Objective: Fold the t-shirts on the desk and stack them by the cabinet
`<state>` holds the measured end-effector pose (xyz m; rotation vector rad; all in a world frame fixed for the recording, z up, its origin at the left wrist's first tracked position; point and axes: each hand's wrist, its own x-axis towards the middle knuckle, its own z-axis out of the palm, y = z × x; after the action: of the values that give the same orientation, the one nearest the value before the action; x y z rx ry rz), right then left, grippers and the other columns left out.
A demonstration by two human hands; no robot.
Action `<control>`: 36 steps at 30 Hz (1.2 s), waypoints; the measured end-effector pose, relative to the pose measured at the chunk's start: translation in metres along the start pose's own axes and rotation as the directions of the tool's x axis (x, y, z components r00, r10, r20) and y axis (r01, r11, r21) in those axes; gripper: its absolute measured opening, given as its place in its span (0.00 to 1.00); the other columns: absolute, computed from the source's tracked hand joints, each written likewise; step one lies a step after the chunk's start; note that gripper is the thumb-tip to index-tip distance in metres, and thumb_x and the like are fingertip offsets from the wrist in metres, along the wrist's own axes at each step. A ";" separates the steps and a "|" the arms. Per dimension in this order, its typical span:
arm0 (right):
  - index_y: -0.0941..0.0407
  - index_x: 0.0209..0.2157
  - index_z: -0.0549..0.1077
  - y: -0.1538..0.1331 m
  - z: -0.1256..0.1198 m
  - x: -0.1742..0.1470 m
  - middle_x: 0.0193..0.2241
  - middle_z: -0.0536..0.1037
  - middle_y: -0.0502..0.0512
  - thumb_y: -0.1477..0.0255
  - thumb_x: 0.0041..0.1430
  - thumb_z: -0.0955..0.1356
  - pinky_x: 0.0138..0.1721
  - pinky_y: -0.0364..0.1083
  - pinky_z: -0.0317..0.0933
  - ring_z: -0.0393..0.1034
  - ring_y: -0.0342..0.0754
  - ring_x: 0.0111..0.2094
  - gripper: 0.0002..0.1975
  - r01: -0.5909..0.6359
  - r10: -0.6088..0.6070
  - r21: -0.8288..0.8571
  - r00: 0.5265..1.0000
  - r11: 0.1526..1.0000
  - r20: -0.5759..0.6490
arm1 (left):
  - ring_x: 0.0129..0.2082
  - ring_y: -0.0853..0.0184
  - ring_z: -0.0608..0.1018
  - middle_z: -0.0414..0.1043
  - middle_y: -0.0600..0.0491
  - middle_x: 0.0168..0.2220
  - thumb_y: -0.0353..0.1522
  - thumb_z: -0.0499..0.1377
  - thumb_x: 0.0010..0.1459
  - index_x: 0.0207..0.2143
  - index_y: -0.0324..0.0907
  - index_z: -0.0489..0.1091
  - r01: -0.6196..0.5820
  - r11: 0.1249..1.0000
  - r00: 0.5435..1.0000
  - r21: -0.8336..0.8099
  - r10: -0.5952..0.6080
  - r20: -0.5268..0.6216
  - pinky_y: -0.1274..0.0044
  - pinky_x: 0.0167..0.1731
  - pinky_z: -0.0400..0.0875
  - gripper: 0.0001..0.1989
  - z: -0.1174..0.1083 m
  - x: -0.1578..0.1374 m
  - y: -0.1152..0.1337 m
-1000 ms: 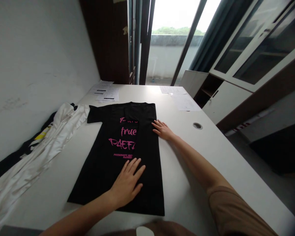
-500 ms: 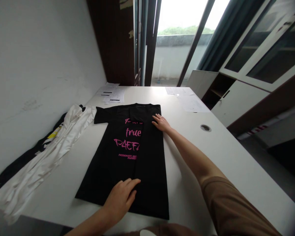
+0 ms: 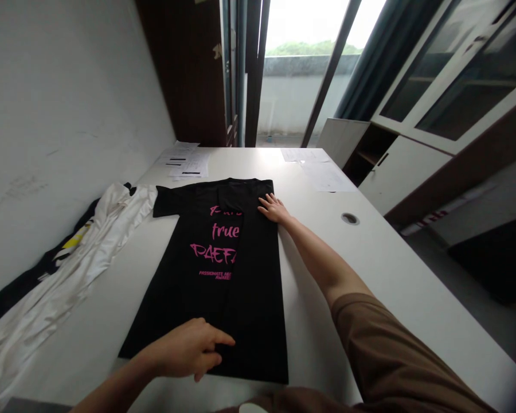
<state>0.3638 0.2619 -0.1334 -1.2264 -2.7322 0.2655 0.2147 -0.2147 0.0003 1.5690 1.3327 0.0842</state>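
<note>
A black T-shirt point(image 3: 258, 298) with pink lettering lies on the white table, its right side folded inward over part of the print. Its left sleeve point(image 3: 168, 201) sticks out flat toward the white garment. My right hand point(image 3: 275, 209) rests open on the folded edge near the shoulder, fingers spread on the cloth. Over the lower part of the shirt is my left hand point(image 3: 189, 349), index finger stretched out and the other fingers loosely bent. Nothing shows in its grasp; whether it touches the cloth I cannot tell.
Crumpled white cloth point(image 3: 98, 244) and a black garment with a yellow patch point(image 3: 74, 240) lie along the left wall. Papers point(image 3: 189, 166) sit at the far left, more papers point(image 3: 327, 175) at the far right. A round cable hole point(image 3: 350, 218) is in the table point(image 3: 382, 275).
My left hand has moved left and toward me, its index finger now pointing out. My right hand stays on the shirt's folded edge. The whole view has shifted slightly.
</note>
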 end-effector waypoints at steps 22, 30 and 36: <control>0.46 0.73 0.50 0.029 0.001 0.046 0.74 0.41 0.54 0.42 0.67 0.54 0.69 0.67 0.32 0.34 0.62 0.73 0.40 -0.143 0.143 -0.007 0.989 0.990 0.039 | 0.74 0.53 0.44 0.40 0.44 0.74 0.47 0.43 0.73 0.73 0.42 0.45 -0.458 0.655 0.824 0.601 0.567 0.010 0.52 0.70 0.38 0.33 0.027 0.107 0.035; 0.47 0.73 0.51 0.027 -0.006 0.066 0.74 0.44 0.57 0.43 0.68 0.52 0.67 0.73 0.30 0.34 0.65 0.73 0.39 -0.245 0.244 0.025 0.969 0.969 0.024 | 0.73 0.54 0.49 0.43 0.46 0.74 0.43 0.43 0.74 0.73 0.41 0.48 -0.516 0.583 0.782 0.627 0.620 0.068 0.52 0.69 0.44 0.30 0.030 0.111 0.037; 0.47 0.73 0.50 0.028 -0.008 0.086 0.74 0.43 0.58 0.45 0.69 0.52 0.66 0.74 0.30 0.34 0.65 0.73 0.37 -0.308 0.308 0.009 0.951 0.951 0.029 | 0.72 0.54 0.52 0.47 0.45 0.73 0.44 0.45 0.73 0.71 0.41 0.52 -0.493 0.497 0.742 0.714 0.669 0.046 0.53 0.68 0.49 0.30 0.037 0.120 0.024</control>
<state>0.3289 0.3453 -0.1276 -1.6561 -2.5455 0.3339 0.2996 -0.1434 -0.0628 2.7249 0.9580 0.2266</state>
